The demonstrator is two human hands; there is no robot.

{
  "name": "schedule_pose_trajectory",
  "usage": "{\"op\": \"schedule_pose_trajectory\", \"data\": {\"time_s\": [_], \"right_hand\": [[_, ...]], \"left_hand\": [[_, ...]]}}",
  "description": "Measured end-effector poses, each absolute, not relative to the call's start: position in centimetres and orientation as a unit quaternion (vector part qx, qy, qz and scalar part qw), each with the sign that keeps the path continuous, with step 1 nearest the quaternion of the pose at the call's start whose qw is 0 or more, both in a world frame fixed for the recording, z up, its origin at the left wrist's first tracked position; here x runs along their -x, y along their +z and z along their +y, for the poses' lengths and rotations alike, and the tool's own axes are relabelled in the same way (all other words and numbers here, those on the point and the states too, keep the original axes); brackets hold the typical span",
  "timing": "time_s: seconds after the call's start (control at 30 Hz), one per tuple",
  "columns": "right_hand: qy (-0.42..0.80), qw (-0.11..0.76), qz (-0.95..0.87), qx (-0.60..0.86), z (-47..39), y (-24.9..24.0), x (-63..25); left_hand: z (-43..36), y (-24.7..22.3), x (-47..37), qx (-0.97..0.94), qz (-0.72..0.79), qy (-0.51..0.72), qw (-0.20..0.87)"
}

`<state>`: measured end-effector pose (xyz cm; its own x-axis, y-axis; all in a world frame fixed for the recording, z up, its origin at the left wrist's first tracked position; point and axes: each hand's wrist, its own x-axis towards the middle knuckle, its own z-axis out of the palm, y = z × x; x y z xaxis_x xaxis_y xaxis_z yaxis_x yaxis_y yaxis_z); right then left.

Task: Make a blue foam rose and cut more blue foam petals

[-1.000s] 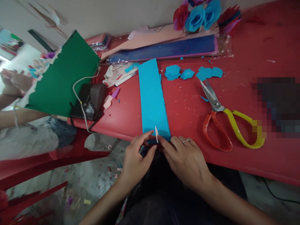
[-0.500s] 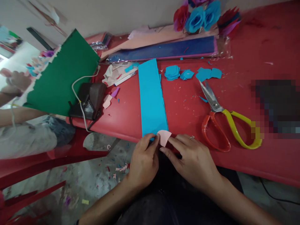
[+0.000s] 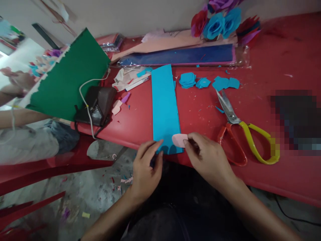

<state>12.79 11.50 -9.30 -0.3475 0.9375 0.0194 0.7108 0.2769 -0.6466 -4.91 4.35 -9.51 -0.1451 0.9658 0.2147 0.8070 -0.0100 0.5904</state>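
A small pink paper petal (image 3: 179, 140) is pinched between the thumb and fingers of my right hand (image 3: 209, 155), over the near end of a folded blue paper strip (image 3: 165, 103). My left hand (image 3: 147, 165) is at the strip's near left corner, thumb and fingers apart, holding nothing. The strip lies lengthwise on the red table (image 3: 135, 124), its near end by the front edge. To the right of my right hand, scissors (image 3: 233, 118) with one red and one yellow handle lie with their blades apart.
Blue paper cutouts (image 3: 188, 80) lie beyond the strip. Paper flowers (image 3: 215, 25) and wrapped blue paper (image 3: 180, 55) are at the back. On the left stand a green board (image 3: 72, 73) and a dark bag (image 3: 96, 103), with a cord across them. Another person's arm (image 3: 22, 117) is behind the board.
My left hand has let go of the pink petal and moved slightly left. My right hand now holds the petal alone, a little higher over the blue strip.
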Motion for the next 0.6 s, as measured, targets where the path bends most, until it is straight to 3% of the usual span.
{"op": "schedule_pose_trajectory", "data": {"time_s": [0.13,0.23,0.37,0.6], "right_hand": [[0.355,0.301,-0.708,0.532,11.4,-9.4,-13.6],[0.421,0.307,-0.69,0.502,11.7,-9.3,-13.2],[0.463,0.251,-0.738,0.421,12.8,-8.8,-10.8],[0.358,0.154,-0.823,0.413,14.2,-9.5,-7.8]], "left_hand": [[4.0,-9.4,6.2,-0.568,0.73,0.36,0.121],[3.3,-10.0,6.7,-0.444,0.753,0.409,0.263],[2.6,-10.9,6.7,-0.279,0.708,0.471,0.447],[2.7,-10.4,6.4,-0.153,0.645,0.515,0.543]]}}
